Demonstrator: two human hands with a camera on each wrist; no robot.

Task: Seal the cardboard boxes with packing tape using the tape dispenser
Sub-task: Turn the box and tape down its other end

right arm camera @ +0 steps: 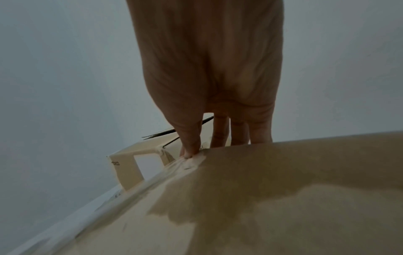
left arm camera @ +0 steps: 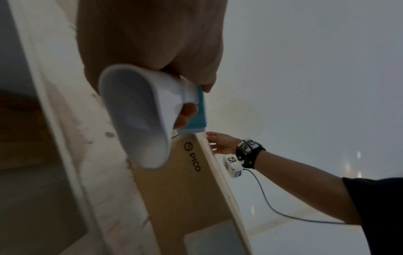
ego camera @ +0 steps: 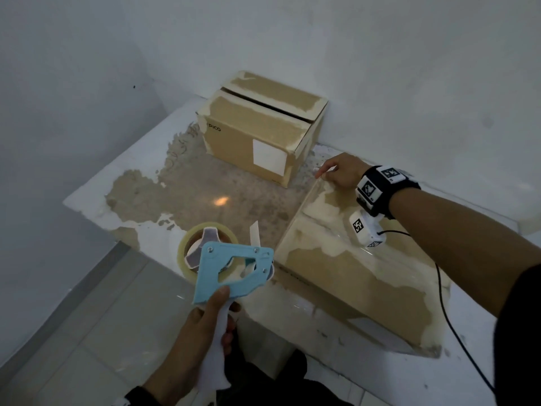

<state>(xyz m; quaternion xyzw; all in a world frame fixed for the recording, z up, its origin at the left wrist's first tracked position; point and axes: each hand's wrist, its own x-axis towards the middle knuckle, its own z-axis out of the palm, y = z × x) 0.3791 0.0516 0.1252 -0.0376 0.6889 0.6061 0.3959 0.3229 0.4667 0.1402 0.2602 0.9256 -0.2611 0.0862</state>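
Observation:
My left hand [ego camera: 209, 317] grips the white handle of the tape dispenser [ego camera: 234, 265], a light blue frame carrying a clear tape roll [ego camera: 187, 244]. It hangs just left of the near cardboard box [ego camera: 366, 276], with its head by the box's left corner. The left wrist view shows the handle [left arm camera: 135, 117] in my fist [left arm camera: 152, 51]. My right hand [ego camera: 341, 172] rests on the near box's far corner, fingers straight over the edge. Its index fingertip [right arm camera: 189, 152] presses shiny tape there. A second box [ego camera: 257, 127] stands at the back, its top seam slightly open.
Both boxes stand on a white table [ego camera: 96, 194] whose middle is worn brown. Walls close in behind and to the left. Grey floor tiles [ego camera: 87, 317] lie below the table's near edge. A black cable [ego camera: 445, 303] trails from my right wrist camera across the near box.

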